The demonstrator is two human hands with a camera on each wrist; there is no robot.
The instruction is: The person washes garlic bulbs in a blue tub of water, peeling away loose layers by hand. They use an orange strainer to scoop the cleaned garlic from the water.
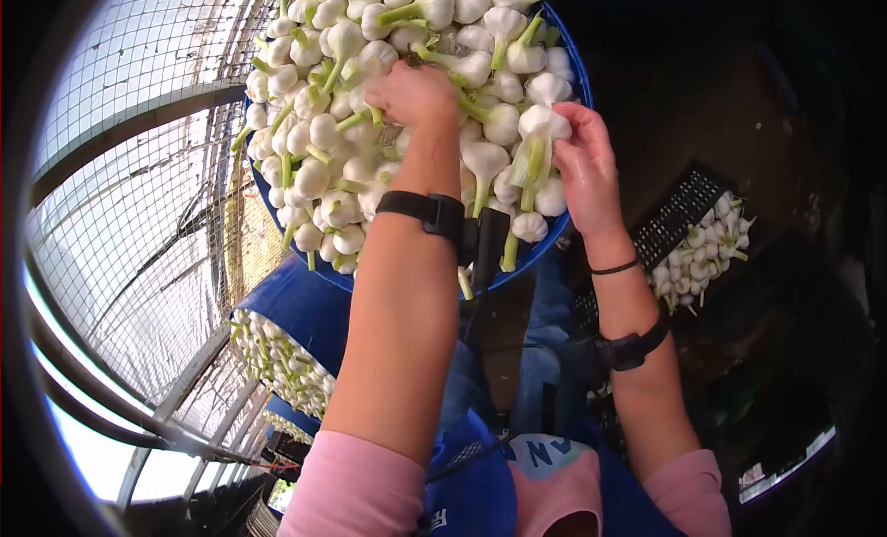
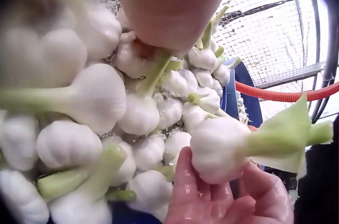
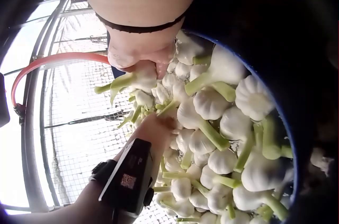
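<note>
The right hand (image 1: 589, 168) pinches a leafy-stemmed garlic bulb (image 1: 543, 123) near the rim of a blue tub (image 1: 581, 66), while the left hand (image 1: 413, 94), fingers too hidden for me to tell any grip, reaches among heaped bulbs (image 1: 338, 207), a black crate (image 1: 679, 214) standing beyond.

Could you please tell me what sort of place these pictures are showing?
It is probably a farm shed for handling produce: a round blue plastic tub full of white garlic bulbs with green stems, a black perforated plastic crate and a backlit wall of dark wire mesh.
</note>
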